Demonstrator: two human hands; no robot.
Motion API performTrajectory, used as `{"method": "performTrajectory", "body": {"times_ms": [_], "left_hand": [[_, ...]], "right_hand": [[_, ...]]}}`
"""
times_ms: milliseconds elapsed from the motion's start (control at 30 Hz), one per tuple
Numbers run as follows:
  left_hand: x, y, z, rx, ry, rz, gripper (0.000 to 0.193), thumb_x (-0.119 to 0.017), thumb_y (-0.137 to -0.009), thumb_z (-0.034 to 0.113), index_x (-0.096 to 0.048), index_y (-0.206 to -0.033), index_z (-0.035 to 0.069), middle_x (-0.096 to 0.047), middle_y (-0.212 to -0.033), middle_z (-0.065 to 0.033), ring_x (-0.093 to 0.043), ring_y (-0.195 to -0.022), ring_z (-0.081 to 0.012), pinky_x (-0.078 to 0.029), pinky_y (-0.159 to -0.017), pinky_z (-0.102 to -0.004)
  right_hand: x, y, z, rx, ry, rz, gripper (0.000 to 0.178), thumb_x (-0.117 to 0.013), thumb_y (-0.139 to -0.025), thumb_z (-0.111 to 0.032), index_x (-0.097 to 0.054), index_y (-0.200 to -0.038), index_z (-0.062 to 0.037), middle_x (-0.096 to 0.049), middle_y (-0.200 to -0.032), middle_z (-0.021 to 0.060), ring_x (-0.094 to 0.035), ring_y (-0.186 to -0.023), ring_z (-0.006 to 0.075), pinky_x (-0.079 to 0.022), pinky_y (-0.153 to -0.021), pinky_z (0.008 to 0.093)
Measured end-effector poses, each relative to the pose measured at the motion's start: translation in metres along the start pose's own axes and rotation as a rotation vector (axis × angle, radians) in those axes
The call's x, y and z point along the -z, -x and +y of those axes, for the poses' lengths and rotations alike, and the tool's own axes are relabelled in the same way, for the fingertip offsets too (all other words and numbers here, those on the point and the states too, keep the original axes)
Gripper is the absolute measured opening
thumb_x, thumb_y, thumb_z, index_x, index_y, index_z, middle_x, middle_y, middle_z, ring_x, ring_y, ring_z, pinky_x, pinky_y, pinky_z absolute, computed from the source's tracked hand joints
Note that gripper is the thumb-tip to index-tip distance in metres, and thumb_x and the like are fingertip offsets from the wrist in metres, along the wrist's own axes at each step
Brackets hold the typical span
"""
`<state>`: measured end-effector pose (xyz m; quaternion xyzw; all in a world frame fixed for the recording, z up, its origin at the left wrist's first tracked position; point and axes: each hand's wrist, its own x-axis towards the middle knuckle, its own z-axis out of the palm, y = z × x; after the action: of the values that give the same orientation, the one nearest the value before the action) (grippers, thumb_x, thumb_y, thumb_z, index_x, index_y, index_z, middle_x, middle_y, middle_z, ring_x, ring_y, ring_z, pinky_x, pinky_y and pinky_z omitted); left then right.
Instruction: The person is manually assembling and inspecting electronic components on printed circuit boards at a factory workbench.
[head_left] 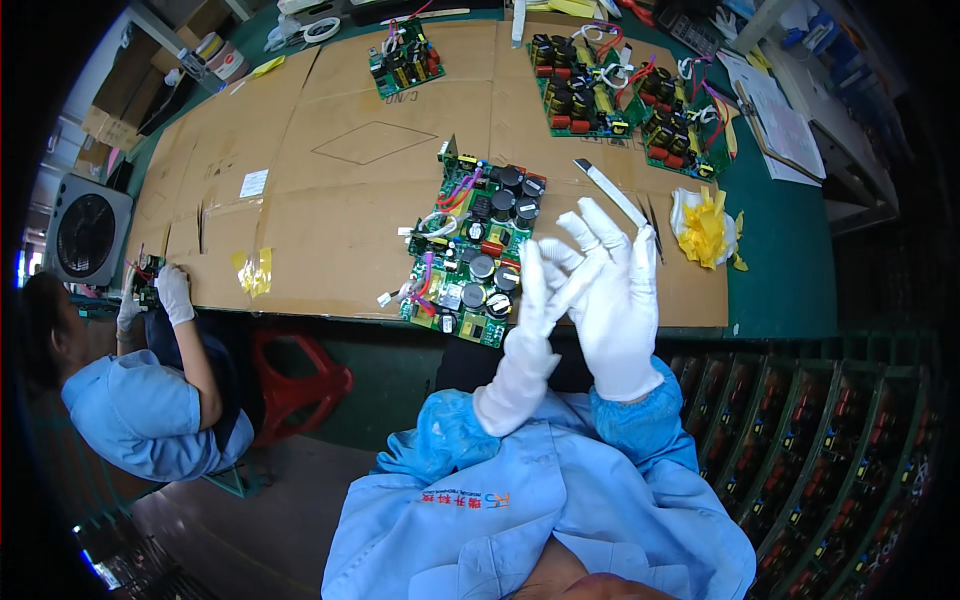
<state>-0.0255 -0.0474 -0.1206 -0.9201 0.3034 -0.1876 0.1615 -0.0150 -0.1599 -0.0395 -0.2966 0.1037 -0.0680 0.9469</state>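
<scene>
Both hands wear white gloves and meet above the table's front edge, fingers overlapping. My left hand (527, 340) has a finger pointing up and another lying across the right glove. My right hand (615, 310) is raised, its fingers spread. Where they cross, the fingers are partly hidden. No tool or part shows in either hand. Just left of them lie two green circuit boards, a far one (480, 207) and a near one (462, 295), with black cylindrical parts and coloured wires. Beyond my right hand lie a utility knife (610, 192) and dark tweezers (655, 232).
Cardboard (340, 215) covers the table. More circuit boards (590, 85) stand far right, and one board (405, 60) far off. Yellow scraps (705, 230) lie at right beside a clipboard (780, 130). A co-worker (160, 400) sits left near a red stool (300, 385). Racks (800, 440) hold boards at right.
</scene>
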Motion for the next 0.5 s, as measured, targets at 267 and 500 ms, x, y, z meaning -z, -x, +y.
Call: {"method": "performTrajectory", "body": {"times_ms": [267, 500], "left_hand": [[0.016, -0.004, -0.013, -0.241, 1.571, 0.300, 0.076, -0.025, -0.105, 0.064, -0.051, -0.152, 0.010, -0.043, -0.158, -0.0253, -0.022, -0.153, -0.0522, 0.004, -0.122, -0.0658], [0.030, -0.004, -0.021, -0.117, 1.724, 0.270, 0.077, -0.020, -0.108, 0.056, -0.053, -0.147, -0.001, -0.048, -0.152, -0.0267, -0.036, -0.149, -0.0465, -0.020, -0.123, -0.0521]], "right_hand": [[0.036, -0.011, 0.003, 0.003, -0.292, -0.315, 0.054, -0.036, -0.113, -0.047, -0.043, -0.069, -0.0154, -0.032, -0.056, -0.0012, -0.031, -0.047, 0.0098, -0.029, -0.045, 0.0285], [-0.006, -0.007, -0.012, -0.186, -0.287, 0.009, 0.056, -0.036, -0.112, -0.049, -0.041, -0.068, -0.0159, -0.030, -0.054, -0.0007, -0.028, -0.044, 0.0122, -0.025, -0.044, 0.0286]]}}
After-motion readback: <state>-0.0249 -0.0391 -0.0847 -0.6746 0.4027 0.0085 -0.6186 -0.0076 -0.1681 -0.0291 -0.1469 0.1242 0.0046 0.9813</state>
